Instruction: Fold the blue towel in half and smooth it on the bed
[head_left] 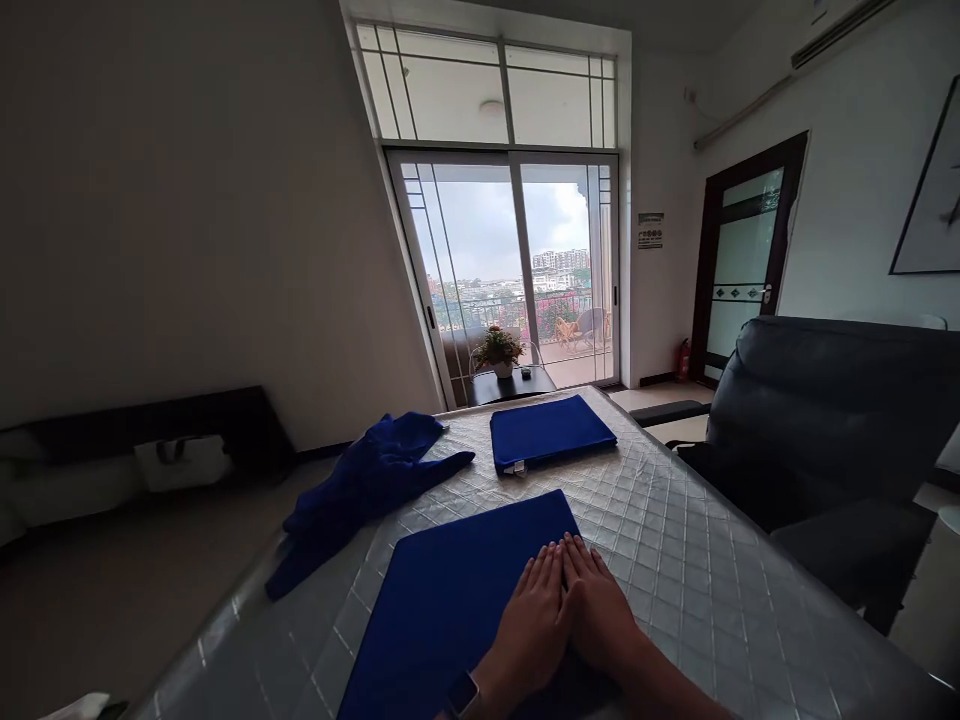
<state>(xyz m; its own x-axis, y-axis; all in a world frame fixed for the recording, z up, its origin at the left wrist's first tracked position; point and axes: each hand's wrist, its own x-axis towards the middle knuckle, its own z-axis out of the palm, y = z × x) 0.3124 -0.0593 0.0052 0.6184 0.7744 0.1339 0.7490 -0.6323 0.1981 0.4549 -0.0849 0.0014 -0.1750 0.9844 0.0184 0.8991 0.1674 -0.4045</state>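
Fingers [551,566] of both my hands are stretching out straight, held close together, palms facing down, and they are gripping nothing. My left hand [529,615] is resting on a folded blue cloth [450,575], near its right side, and a dark-faced watch [463,692] is circling that wrist. My right hand [602,610] is lying just beside it, touching it along the inner edge and covering part of the cloth's right border; I cannot tell how hard either one is pressing. Most of this cloth is spreading flat to the left of my fingertips, and its far edge is lying just ahead of them. Straight ahead of my fingers, and apart from this piece, a second folded blue cloth [553,430] is lying with a white label [516,467] showing at its near edge. Ahead and to the left of my fingers, a crumpled blue cloth [375,475] is slumping in loose folds over the side of the table. Under all of them a silvery quilted cover [690,570] is stretching, shining in crossed lines to the right of my fingers, where a black chair [832,410] is standing beyond its edge.
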